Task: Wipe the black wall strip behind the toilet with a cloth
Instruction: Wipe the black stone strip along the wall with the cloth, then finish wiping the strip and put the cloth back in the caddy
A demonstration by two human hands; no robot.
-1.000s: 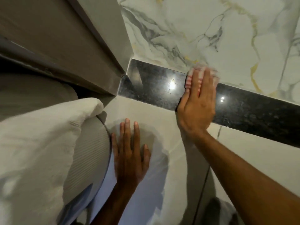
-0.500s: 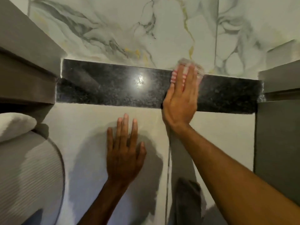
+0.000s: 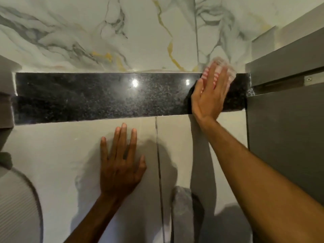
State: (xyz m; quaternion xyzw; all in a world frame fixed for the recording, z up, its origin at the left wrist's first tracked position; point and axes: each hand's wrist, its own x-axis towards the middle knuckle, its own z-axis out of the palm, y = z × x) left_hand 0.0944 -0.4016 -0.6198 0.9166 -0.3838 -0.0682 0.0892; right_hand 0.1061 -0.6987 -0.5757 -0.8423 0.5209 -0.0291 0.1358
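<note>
The head view looked down a wall clad in white marble tiles [image 3: 140, 32] veined with grey and gold. Below them the black wall strip [image 3: 105, 97], speckled and glossy with two bright glints of light, ran across the scene from a grey ledge [image 3: 7, 102] on the left to a grey panel [image 3: 284, 128] on the right. Under the strip lay plain pale tiles [image 3: 52, 155] split by a dark grout line [image 3: 158, 163]. A ribbed white curved object [image 3: 17, 207] sat in the near left corner.

The right hand [image 3: 210, 95] lay flat on the right end of the strip, its fingers [image 3: 213, 74] held straight and close together, pressing a pink-and-white striped cloth [image 3: 217, 71] against the strip's upper edge; the cloth was blurred. The left hand [image 3: 121, 165] rested palm-down on the pale tiles just below the strip, its fingers [image 3: 122, 135] slightly spread, holding nothing.
</note>
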